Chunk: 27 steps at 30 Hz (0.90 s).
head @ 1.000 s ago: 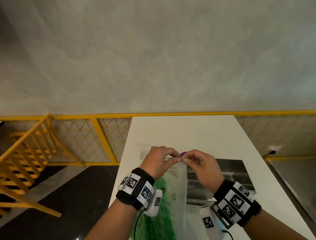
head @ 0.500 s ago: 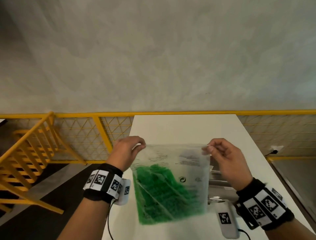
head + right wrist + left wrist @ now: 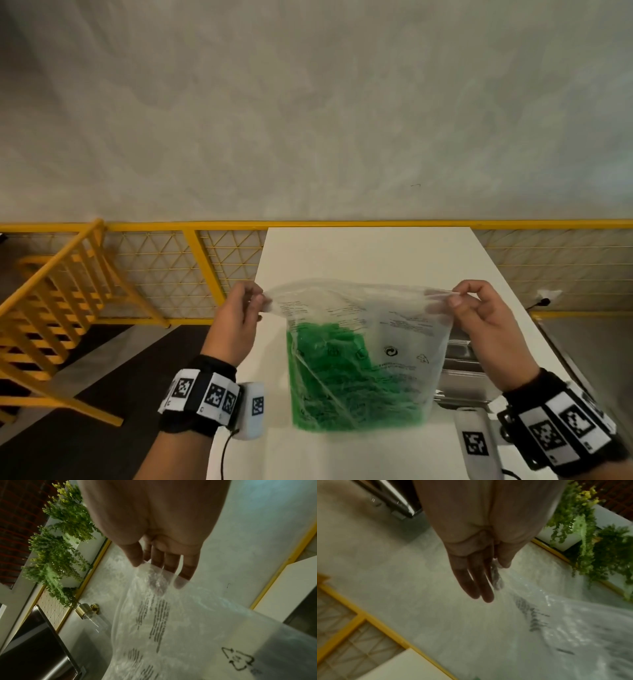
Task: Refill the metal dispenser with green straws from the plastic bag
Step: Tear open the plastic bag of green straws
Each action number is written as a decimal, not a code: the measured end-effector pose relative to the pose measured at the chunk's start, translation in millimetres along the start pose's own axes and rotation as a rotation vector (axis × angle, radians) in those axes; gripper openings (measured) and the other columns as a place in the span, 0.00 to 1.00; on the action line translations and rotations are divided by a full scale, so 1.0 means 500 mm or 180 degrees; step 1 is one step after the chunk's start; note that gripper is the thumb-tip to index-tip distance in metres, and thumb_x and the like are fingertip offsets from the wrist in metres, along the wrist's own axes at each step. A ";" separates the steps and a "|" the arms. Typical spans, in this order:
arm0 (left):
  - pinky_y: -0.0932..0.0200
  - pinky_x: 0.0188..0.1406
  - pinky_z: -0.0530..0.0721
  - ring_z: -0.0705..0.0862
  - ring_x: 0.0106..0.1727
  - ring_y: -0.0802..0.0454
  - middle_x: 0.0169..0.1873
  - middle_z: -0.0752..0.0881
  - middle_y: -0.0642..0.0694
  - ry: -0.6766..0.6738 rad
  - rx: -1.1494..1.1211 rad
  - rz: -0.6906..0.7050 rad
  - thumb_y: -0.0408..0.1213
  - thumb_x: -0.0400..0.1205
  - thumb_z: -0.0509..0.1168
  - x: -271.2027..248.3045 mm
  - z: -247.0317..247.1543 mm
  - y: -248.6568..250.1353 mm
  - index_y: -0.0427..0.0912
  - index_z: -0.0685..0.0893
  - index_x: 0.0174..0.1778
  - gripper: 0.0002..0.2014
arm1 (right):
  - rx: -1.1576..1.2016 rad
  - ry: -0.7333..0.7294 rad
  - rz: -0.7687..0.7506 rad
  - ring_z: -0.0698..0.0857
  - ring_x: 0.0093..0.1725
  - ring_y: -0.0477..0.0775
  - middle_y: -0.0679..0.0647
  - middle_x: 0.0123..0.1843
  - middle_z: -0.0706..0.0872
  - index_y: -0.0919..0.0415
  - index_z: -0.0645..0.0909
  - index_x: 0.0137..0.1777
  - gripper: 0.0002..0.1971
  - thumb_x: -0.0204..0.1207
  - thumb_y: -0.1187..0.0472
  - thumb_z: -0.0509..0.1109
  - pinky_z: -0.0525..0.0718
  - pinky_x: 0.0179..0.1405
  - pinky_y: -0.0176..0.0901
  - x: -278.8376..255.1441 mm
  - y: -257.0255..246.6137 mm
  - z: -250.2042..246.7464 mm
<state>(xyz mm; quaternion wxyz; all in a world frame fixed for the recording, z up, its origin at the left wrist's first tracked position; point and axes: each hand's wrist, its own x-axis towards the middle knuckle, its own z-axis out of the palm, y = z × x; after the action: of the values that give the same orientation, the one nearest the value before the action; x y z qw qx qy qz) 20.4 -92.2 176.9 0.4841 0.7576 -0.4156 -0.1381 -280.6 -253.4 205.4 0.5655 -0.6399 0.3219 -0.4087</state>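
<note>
A clear plastic bag (image 3: 394, 329) with printed text hangs above the white table (image 3: 363, 253), stretched wide between both hands. Green straws (image 3: 339, 380) fill its lower left part. My left hand (image 3: 255, 299) pinches the bag's top left corner, and my right hand (image 3: 454, 298) pinches the top right corner. The left wrist view shows thumb and fingers (image 3: 481, 588) nipping the film (image 3: 556, 615). In the right wrist view the fingers (image 3: 173, 566) hold the printed film (image 3: 171, 622). The metal dispenser (image 3: 462, 373) lies on the table behind the bag, mostly hidden by it.
A yellow mesh railing (image 3: 171, 260) runs behind the table, with a yellow stair rail (image 3: 44, 308) at the left. Dark floor lies left of the table. Potted green plants (image 3: 58, 545) and a brass wall fitting (image 3: 87, 610) show in the right wrist view.
The hands were together at the bag's top a second ago. They have moved apart and lifted, pulling the bag's mouth wide and raising the bag upright off the table.
</note>
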 end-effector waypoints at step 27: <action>0.42 0.77 0.65 0.61 0.79 0.54 0.79 0.60 0.54 -0.1218 -0.0922 -0.0852 0.49 0.47 0.86 -0.101 0.118 -0.096 0.62 0.45 0.80 0.71 | -0.3004 -0.1561 -0.1621 0.81 0.52 0.42 0.38 0.48 0.85 0.45 0.77 0.44 0.09 0.75 0.55 0.55 0.58 0.63 0.39 -0.013 -0.015 0.128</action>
<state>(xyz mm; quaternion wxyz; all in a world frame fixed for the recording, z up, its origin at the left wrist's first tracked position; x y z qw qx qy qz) -23.0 -81.4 97.3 0.4775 0.6888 -0.3716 -0.3994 -227.3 -217.4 210.2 0.1616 -0.9554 0.1650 -0.1842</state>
